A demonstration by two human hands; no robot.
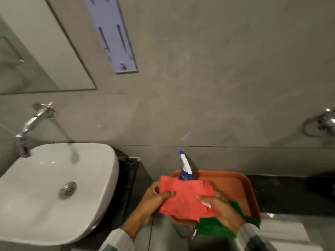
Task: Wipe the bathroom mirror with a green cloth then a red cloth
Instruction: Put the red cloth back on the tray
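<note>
A folded red cloth (186, 198) is held flat between both hands, just above an orange tray (243, 189). My left hand (155, 196) pinches its left edge with the thumb on top. My right hand (221, 209) grips its right side. A green cloth (213, 228) lies under my right hand, over the tray's near edge and hanging off it. The mirror (36, 57) hangs on the wall at the upper left, above the sink.
A blue spray bottle (184, 171) with a white nozzle stands at the tray's back, partly behind the red cloth. A white sink (45, 192) with a chrome tap (30, 124) sits left. A towel ring (319, 124) is on the right wall. Black counter (282, 192) runs beneath.
</note>
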